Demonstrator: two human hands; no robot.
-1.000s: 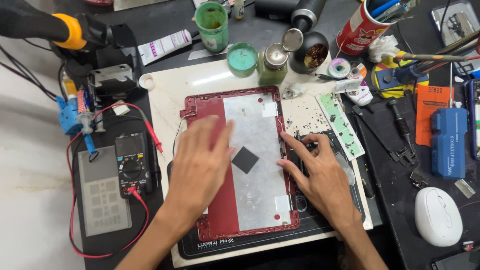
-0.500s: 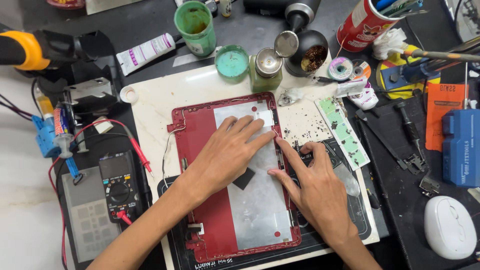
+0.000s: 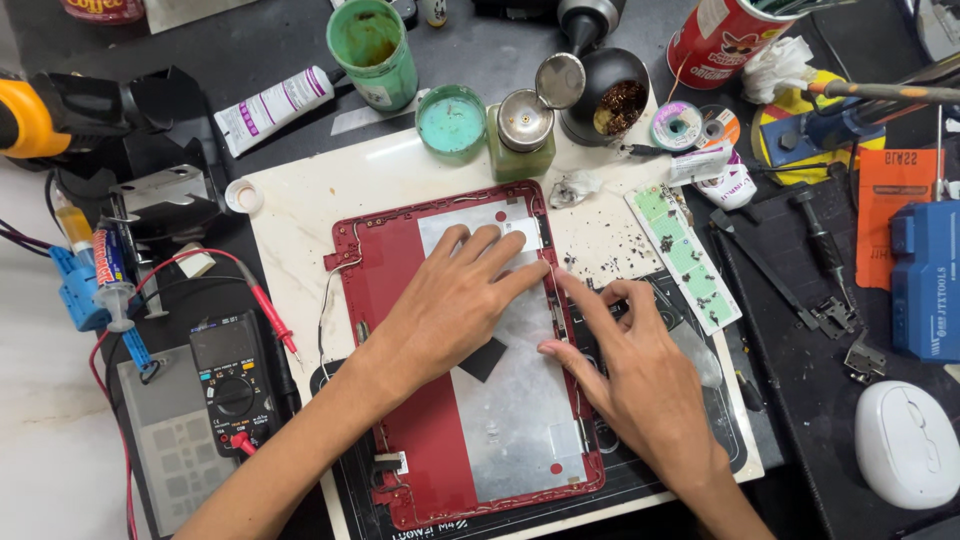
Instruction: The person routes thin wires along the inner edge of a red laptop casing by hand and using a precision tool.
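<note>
Head view: the red shell (image 3: 400, 300) lies at centre on the white mat (image 3: 330, 200). The left hand (image 3: 455, 300) rests flat and open on its metal plate (image 3: 520, 400), gripping nothing. The right hand (image 3: 630, 370), at 3 o'clock, spreads its fingers (image 3: 580, 300) along the shell's right edge.

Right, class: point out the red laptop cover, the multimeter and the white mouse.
red laptop cover (image 3: 400, 280), head view, bare red panel left of the hand.
multimeter (image 3: 233, 395), head view, on its dial.
white mouse (image 3: 908, 445), head view, middle of its top shell.
</note>
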